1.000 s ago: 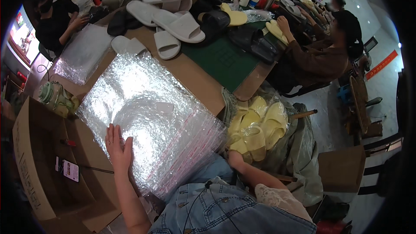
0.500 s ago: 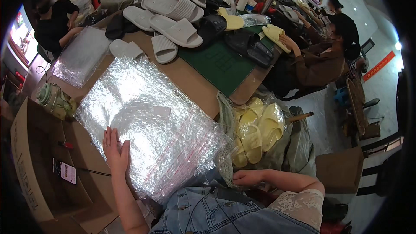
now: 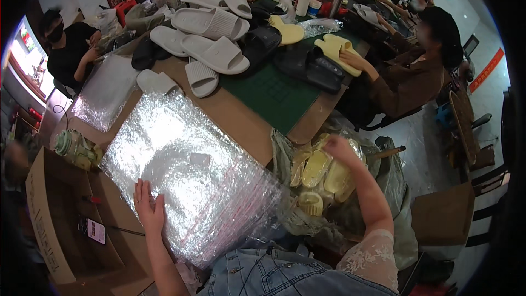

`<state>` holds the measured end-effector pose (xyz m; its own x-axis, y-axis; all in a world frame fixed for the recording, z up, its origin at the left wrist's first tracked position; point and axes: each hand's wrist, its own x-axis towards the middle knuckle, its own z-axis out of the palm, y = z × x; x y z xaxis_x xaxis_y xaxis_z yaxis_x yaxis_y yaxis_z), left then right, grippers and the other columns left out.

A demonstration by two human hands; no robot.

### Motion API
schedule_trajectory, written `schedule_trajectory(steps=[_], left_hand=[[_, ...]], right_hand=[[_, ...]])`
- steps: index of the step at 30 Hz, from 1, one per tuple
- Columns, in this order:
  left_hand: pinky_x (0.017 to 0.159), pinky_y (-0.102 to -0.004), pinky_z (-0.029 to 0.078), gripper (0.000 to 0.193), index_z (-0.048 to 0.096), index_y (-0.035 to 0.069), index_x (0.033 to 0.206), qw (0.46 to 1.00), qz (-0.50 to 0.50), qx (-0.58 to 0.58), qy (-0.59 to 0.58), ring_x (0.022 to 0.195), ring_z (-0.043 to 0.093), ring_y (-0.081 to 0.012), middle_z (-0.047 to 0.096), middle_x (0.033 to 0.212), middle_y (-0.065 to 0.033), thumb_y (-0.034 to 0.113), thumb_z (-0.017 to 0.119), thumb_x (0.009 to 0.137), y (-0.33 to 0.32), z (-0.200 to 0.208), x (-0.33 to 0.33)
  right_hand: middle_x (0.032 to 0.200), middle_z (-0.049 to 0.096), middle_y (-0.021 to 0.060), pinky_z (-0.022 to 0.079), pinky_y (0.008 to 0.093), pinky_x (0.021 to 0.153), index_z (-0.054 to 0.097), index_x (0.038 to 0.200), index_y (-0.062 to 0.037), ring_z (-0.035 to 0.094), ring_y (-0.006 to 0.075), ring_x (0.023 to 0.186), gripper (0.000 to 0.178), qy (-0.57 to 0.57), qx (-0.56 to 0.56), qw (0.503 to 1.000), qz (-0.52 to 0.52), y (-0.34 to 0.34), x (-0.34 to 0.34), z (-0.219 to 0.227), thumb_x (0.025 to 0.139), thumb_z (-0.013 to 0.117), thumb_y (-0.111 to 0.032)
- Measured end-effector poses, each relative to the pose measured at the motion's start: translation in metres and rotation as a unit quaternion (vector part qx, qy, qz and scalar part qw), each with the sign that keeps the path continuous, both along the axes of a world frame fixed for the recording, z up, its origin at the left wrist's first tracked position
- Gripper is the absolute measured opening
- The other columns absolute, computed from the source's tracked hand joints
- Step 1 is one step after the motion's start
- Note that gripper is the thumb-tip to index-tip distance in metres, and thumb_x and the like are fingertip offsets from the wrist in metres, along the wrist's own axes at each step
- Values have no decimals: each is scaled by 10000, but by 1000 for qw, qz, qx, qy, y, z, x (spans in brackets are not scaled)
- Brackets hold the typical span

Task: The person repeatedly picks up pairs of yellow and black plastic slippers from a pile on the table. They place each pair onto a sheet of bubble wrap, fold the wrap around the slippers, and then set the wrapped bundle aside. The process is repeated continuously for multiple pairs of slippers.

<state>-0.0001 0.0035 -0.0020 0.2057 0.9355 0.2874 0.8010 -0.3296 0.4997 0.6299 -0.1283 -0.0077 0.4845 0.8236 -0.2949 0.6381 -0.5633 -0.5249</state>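
Observation:
My left hand (image 3: 148, 206) lies flat with its fingers stretched on a thick stack of clear plastic bags (image 3: 181, 159), near its left edge. A small pale slip (image 3: 200, 159) rests on the stack. To the right, my right hand (image 3: 342, 151) is over an open sack (image 3: 392, 186) at the far side of the yellow slippers (image 3: 315, 169) in it. The hand is blurred and its fingers are partly hidden, so whether it grips a slipper cannot be made out. Clear wrapping covers some of these slippers.
Grey slippers (image 3: 215, 55) are piled on the table beyond the bags, with black slippers (image 3: 309, 68) on a green mat (image 3: 268, 104). An open cardboard box (image 3: 41, 214) and a glass jar (image 3: 76, 148) stand left. A co-worker at right touches a yellow slipper (image 3: 331, 49).
My right hand has moved from beside my waist forward and right, to the yellow slippers in the sack. My left hand stays on the bags. The view has shifted slightly.

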Motion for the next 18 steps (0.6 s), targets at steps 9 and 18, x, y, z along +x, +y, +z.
schedule_trajectory(steps=[9, 18], left_hand=[[1204, -483, 298, 558, 544, 23, 1429, 1000, 18, -11, -9, 1467, 379, -386, 455, 1563, -184, 100, 695, 898, -4, 11, 10], [1208, -478, 296, 556, 542, 21, 1428, 999, 24, -17, -30, 1478, 370, -382, 443, 1574, -178, 88, 683, 895, -6, 2, 4]], right_hand=[[1257, 656, 238, 339, 549, 1166, 670, 1152, -60, 589, 405, 1236, 342, -333, 60, 938, -72, 50, 123, -166, 878, 647, -263], [941, 688, 284, 507, 537, 829, 611, 1122, -58, 655, 487, 968, 298, -255, 200, 925, -200, 62, 131, -58, 837, 524, -44]])
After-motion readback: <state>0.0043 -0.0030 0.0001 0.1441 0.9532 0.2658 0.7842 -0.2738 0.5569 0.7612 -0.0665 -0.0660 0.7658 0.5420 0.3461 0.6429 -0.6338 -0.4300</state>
